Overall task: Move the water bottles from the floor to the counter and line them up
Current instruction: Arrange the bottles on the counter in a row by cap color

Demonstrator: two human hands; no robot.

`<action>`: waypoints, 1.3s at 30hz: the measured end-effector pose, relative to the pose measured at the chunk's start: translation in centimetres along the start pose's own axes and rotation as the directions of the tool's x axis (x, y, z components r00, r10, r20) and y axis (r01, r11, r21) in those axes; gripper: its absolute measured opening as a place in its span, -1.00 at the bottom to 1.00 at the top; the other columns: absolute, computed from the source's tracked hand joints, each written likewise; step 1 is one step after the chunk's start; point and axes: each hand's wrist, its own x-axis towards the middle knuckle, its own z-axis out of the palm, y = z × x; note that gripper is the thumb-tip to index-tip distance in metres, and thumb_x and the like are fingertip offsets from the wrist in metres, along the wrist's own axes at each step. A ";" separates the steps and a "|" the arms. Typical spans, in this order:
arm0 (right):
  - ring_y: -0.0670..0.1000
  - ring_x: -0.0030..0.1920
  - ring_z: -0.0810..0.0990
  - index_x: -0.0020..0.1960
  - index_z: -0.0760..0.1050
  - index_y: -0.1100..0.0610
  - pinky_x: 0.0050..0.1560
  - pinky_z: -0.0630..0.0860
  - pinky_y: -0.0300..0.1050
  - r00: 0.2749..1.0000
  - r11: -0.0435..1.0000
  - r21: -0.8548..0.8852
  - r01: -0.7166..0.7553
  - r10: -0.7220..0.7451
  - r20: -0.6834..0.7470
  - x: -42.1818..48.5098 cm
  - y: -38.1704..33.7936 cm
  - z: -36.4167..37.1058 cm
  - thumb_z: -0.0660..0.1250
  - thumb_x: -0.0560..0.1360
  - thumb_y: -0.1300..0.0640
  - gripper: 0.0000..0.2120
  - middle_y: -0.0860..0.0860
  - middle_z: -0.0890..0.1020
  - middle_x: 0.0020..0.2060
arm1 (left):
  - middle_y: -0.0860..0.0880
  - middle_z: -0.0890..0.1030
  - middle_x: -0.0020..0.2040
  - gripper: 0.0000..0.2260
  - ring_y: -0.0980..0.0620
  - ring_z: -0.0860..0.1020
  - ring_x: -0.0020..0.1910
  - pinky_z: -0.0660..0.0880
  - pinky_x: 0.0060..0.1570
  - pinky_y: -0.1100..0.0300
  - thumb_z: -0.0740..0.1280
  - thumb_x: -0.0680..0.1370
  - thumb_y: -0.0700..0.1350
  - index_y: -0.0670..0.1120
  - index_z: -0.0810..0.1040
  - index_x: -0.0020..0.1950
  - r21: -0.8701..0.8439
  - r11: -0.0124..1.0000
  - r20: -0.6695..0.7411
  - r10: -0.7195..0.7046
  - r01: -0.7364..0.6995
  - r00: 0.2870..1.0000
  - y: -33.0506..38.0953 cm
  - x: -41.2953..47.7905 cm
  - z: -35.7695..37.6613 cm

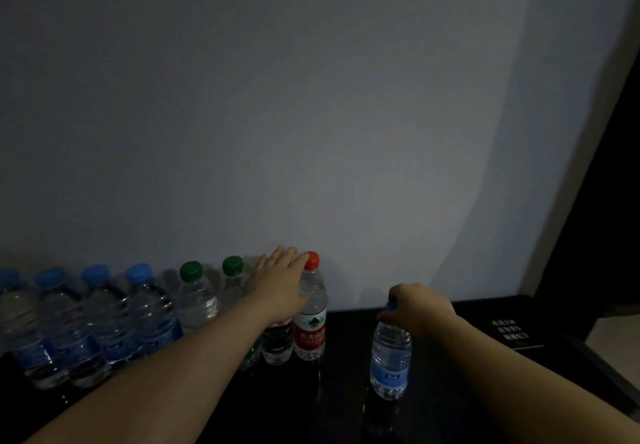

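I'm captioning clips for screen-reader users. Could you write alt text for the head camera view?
A person's right hand grips the cap of a blue-labelled bottle standing alone on a dark counter. Their left hand covers a dark-labelled bottle beside the red-capped bottle, at the right end of a row of blue- and green-capped bottles along a pale wall.

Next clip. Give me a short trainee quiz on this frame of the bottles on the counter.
1. True or false: the right hand grips the lone bottle by its cap.
2. What colour is the cap of the red-labelled bottle? A blue, B red, C green.
3. How many green caps are visible on the counter?
Key: 1 true; 2 B; 3 two.
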 end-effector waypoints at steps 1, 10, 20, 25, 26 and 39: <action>0.04 0.07 0.57 0.16 0.48 0.09 0.10 0.55 -0.06 1.000 1.000 0.001 0.004 -0.004 -0.003 0.2 -0.1 -0.1 0.30 0.51 -0.10 -0.66 0.06 0.59 0.08 | -0.04 -0.09 0.58 -0.29 -0.05 -0.10 0.56 -0.14 0.51 0.04 0.27 0.53 0.00 0.03 -0.07 0.56 -0.012 1.000 0.000 -0.006 0.006 1.000 0.0 0.1 0.0; -0.01 -0.08 0.50 0.12 0.46 0.10 -0.09 0.44 -0.16 0.997 0.996 0.073 0.043 -0.038 -0.065 2.0 -1.9 0.0 0.29 0.51 -0.11 -0.67 0.04 0.56 -0.03 | -0.18 -0.09 0.57 -0.23 -0.14 -0.11 0.56 -0.15 0.52 0.03 0.33 0.48 0.08 0.01 -0.05 0.54 -0.032 0.998 0.020 -0.049 0.049 0.999 0.4 0.4 0.1; 0.07 0.10 0.55 0.19 0.45 0.13 0.08 0.52 -0.10 0.992 0.989 0.092 0.111 -0.105 -0.067 4.3 -5.3 0.6 0.31 0.51 -0.02 -0.67 0.10 0.57 0.12 | -0.18 -0.12 0.57 -0.22 -0.16 -0.15 0.55 -0.18 0.52 -0.02 0.36 0.46 -0.08 0.03 -0.06 0.53 -0.032 0.998 0.005 -0.054 0.054 0.999 0.5 0.7 0.5; 0.06 0.10 0.54 0.19 0.44 0.12 0.09 0.50 -0.11 0.990 0.988 0.086 0.127 -0.121 -0.072 5.2 -5.9 1.2 0.31 0.52 -0.02 -0.68 0.09 0.58 0.11 | -0.16 -0.05 0.57 -0.22 -0.16 -0.16 0.55 -0.20 0.51 -0.03 0.35 0.47 0.01 0.02 -0.07 0.54 -0.030 0.999 -0.009 -0.043 0.043 0.999 0.5 0.5 0.6; 0.06 0.10 0.54 0.20 0.44 0.12 0.10 0.50 -0.10 0.989 0.988 0.079 0.131 -0.124 -0.079 5.3 -5.9 1.3 0.30 0.52 -0.03 -0.68 0.09 0.58 0.11 | -0.15 -0.02 0.57 -0.22 -0.16 -0.16 0.55 -0.21 0.51 -0.03 0.35 0.47 0.04 0.01 -0.07 0.54 -0.030 0.999 -0.013 -0.042 0.041 0.999 0.5 0.5 0.6; 0.07 0.13 0.51 0.27 0.39 0.13 0.13 0.46 -0.09 0.994 0.981 0.159 0.108 -0.104 -0.033 5.9 -6.2 1.4 0.27 0.54 -0.01 -0.64 0.11 0.53 0.17 | -0.04 0.11 0.56 -0.23 -0.11 -0.19 0.55 -0.26 0.49 -0.03 0.32 0.49 0.00 0.02 -0.08 0.55 -0.067 0.996 -0.044 -0.056 0.053 0.997 0.8 0.3 0.7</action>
